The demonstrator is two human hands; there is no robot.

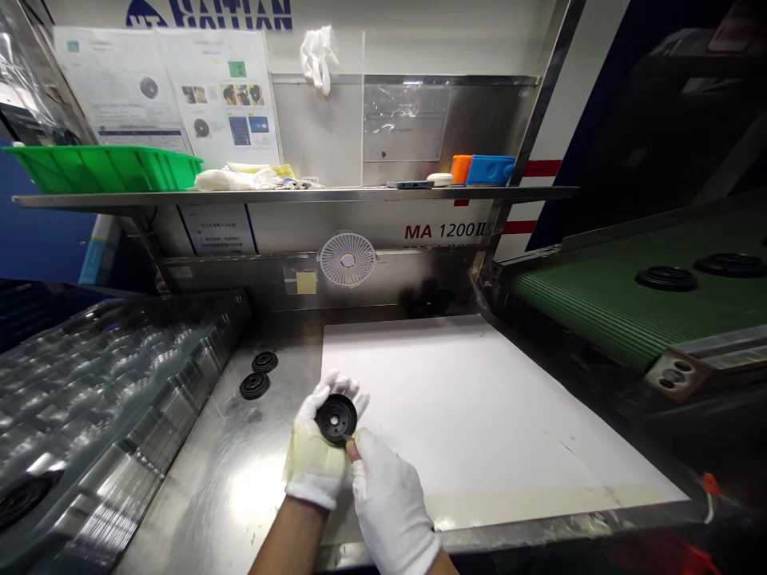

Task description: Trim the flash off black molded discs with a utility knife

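Observation:
My left hand, in a white glove with a yellowish palm, holds a round black grooved disc with a small centre hole, its face turned towards me. The fingers curl behind and around its rim. My right hand, also in a white glove, is closed at the disc's lower right edge. Its thumb tip shows bare, and a small dark point by it touches the rim; I cannot make out what that is. Two similar black discs lie on the metal table to the left.
White paper covers the table's right part. Stacked clear plastic trays stand at left. A green conveyor belt carries black discs at right. Above are a shelf with a green bin, and below it a small fan.

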